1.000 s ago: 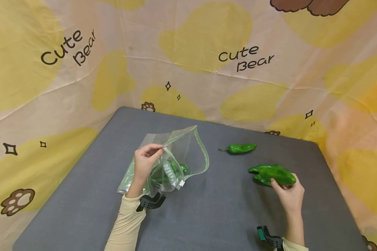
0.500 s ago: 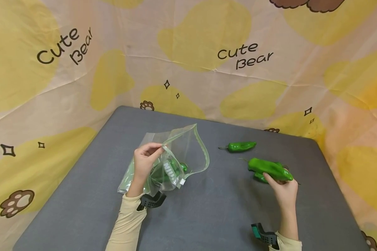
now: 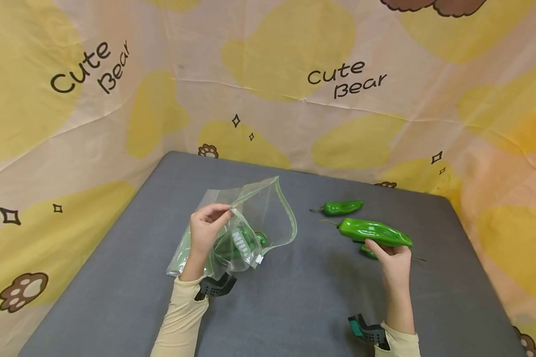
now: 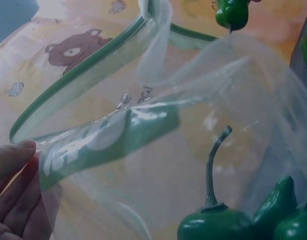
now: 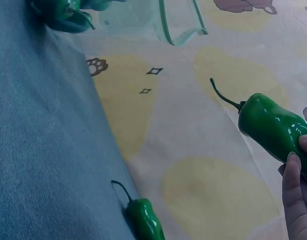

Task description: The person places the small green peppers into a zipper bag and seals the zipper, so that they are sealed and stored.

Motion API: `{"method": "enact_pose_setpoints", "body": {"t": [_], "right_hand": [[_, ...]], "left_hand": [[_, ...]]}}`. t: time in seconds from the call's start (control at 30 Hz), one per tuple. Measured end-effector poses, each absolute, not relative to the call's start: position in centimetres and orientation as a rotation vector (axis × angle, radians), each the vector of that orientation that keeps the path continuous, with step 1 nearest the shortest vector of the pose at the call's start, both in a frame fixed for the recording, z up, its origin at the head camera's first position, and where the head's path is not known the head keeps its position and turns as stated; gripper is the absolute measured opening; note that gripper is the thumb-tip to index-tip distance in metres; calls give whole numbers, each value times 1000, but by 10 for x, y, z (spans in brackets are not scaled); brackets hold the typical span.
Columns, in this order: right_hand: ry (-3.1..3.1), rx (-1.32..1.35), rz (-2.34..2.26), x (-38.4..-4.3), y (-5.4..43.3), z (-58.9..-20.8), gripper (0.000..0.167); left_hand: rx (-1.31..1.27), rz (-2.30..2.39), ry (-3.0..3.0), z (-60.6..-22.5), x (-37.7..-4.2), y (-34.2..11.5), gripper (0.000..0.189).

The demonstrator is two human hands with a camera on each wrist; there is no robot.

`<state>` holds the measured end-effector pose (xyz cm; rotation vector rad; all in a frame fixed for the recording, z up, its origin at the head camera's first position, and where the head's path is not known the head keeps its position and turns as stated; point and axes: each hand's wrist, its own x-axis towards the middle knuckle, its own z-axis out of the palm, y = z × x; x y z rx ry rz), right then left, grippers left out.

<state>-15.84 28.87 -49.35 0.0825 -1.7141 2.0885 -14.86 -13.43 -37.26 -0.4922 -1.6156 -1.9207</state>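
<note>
My left hand [image 3: 207, 229] pinches the rim of a clear zip bag [image 3: 261, 198] with a green seal strip, its mouth open toward the right. Several green peppers [image 4: 213, 224] lie inside the bag, seen through the plastic in the left wrist view. On the right of the head view, my right hand [image 3: 393, 263] grips a long green pepper [image 3: 375, 231] near its tip, stem pointing left, held above the table. Beneath it another green pepper [image 3: 368, 251] shows in part, the rest hidden behind the hand and the held pepper.
One more green pepper [image 3: 343, 208] lies farther back on the grey table [image 3: 303, 307], stem to the left. A white slider [image 3: 259, 259] sits at the lower corner of the bag mouth. Patterned cloth [image 3: 268, 74] hangs behind the table and at its sides.
My right hand has lifted the pepper and moved it left, turning it, so it has come away from the pepper lying beneath. The left hand and the bag have stayed in place.
</note>
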Motion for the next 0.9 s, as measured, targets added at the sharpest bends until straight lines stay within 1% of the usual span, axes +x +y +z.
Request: {"method": "enact_pose_setpoints", "body": {"t": [0.1, 0.2, 0.23, 0.27, 0.43, 0.47, 0.6, 0.8, 0.83, 0.9], "right_hand": [[-1691, 98, 2119, -159, 285, -494, 39], [-1668, 149, 2149, -159, 281, -493, 37], [-1635, 195, 2192, -153, 275, -481, 34], [-1629, 216, 2201, -153, 274, -481, 33], [-1657, 229, 2201, -152, 270, -480, 30], [-1682, 194, 2171, -158, 275, -493, 32], [-1654, 162, 2202, -157, 274, -493, 32], [-1615, 237, 2223, -161, 272, -494, 36], [-1587, 279, 2252, -155, 264, -478, 34], [-1581, 336, 2252, -155, 263, -477, 35]], "left_hand": [[-475, -1921, -1623, -372, -148, -134, 5], [-439, -1923, -1645, -369, -146, -134, 9], [-431, -1920, -1653, -369, -146, -134, 10], [-425, -1923, -1656, -368, -145, -134, 10], [-419, -1939, -1647, -368, -144, -135, 6], [-419, -1943, -1643, -368, -144, -135, 6], [-424, -1943, -1641, -368, -145, -135, 7], [-458, -1936, -1642, -362, -143, -133, 8], [-459, -1938, -1641, -360, -142, -132, 9], [-453, -1944, -1641, -361, -142, -132, 9]]}}
